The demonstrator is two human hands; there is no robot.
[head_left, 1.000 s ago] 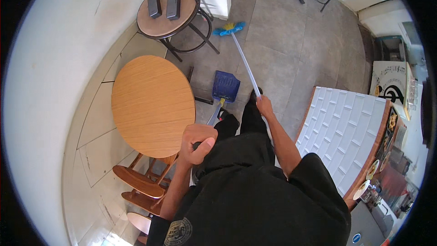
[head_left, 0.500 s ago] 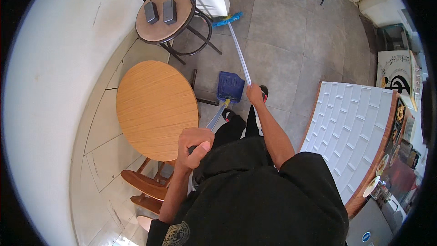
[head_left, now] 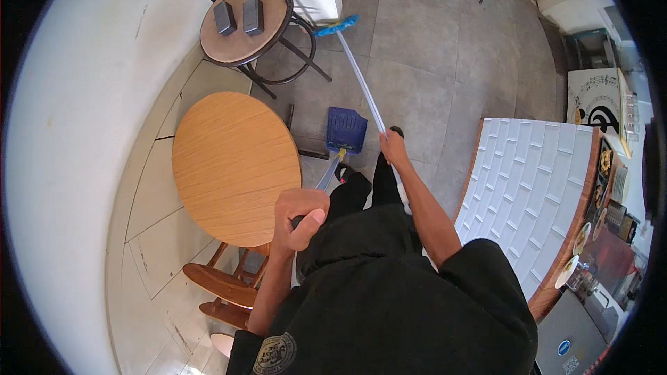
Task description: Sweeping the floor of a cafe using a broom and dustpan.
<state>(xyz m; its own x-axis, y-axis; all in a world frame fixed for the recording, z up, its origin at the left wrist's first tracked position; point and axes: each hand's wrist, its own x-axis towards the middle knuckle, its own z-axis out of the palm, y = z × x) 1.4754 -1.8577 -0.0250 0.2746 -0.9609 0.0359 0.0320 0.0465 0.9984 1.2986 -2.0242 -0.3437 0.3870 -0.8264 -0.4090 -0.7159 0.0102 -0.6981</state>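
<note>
Right fingers clasp the broom handle, forearm reaching forward.

No words or numbers legible enough to read; marks only. Black shirt, left side: round pale emblem, ring-shaped border, lettering inside, small and slanted, can't be read reliably. Grey laptop, lower right: round blue sticker with a pale mark across its middle, too small to make out; just below it, a small pale square patch, code-like pattern, details unclear. White board, far right: black printed music notes on curving staff lines, upper part; large black clef-like sign beneath, partly cut off by the board's lower edge.
</note>
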